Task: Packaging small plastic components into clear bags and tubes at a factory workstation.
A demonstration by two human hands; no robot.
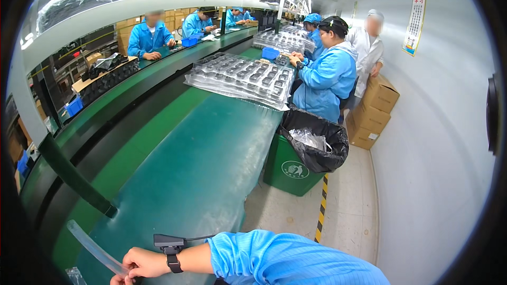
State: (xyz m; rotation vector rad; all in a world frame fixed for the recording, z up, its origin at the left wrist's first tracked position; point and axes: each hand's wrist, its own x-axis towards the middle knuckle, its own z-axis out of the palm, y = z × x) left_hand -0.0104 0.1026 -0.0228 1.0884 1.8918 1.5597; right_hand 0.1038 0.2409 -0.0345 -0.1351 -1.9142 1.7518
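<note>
From the lower right my right arm reaches across in a light blue sleeve, with a black strap and a small black device (169, 244) at the wrist. My right hand (134, 265) is at the bottom left, over the green work surface (195, 148). Its fingers are closed at the lower end of a long, translucent plastic strip (94, 244), which slants up and left from them. The fingertips are partly cut off by the lower edge. A small dark bit shows under the hand, too little to name. My left hand is out of view.
Stacked clear plastic trays (243, 76) with dark parts lie farther along the bench. A green bin (290, 166) with a black liner stands right of it. A dark green post (74, 177) rises at left. Co-workers in blue sit beyond; cartons (372, 111) line the wall.
</note>
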